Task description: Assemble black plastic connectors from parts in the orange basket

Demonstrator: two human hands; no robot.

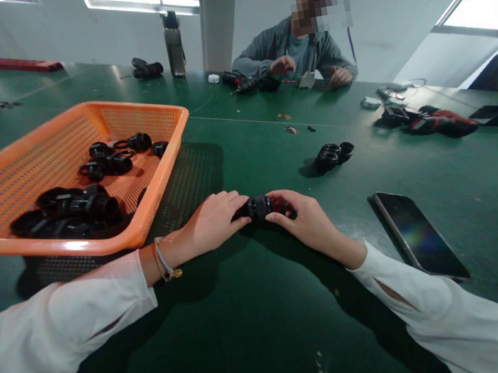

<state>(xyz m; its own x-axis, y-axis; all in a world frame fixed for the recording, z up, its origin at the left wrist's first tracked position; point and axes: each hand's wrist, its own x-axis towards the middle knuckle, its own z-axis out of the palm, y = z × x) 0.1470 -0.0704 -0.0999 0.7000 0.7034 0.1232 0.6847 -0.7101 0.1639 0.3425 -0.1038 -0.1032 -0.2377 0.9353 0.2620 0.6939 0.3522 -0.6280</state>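
Note:
A black ribbed cylindrical fitting (259, 207) lies level between my two hands, just above or on the green table (255, 338); I cannot tell which. My left hand (216, 220) is closed around its left end, thumb and fingers pinching. At the other end, my right hand (300, 219) grips with thumb and forefinger, and part of the black piece shows beneath its curled fingers. Both palms hide some of the fitting's length. Farther back on the right, a small group of black fittings (332, 156) sits on the table.
An orange perforated basket (164, 191) with several black fittings (84, 204) stands at left. A phone (422, 234) lies right of my right hand. Across the table sits a person (302, 50) near a power drill (245, 82). A bottle (174, 45) and another drill (439, 121) are farther off.

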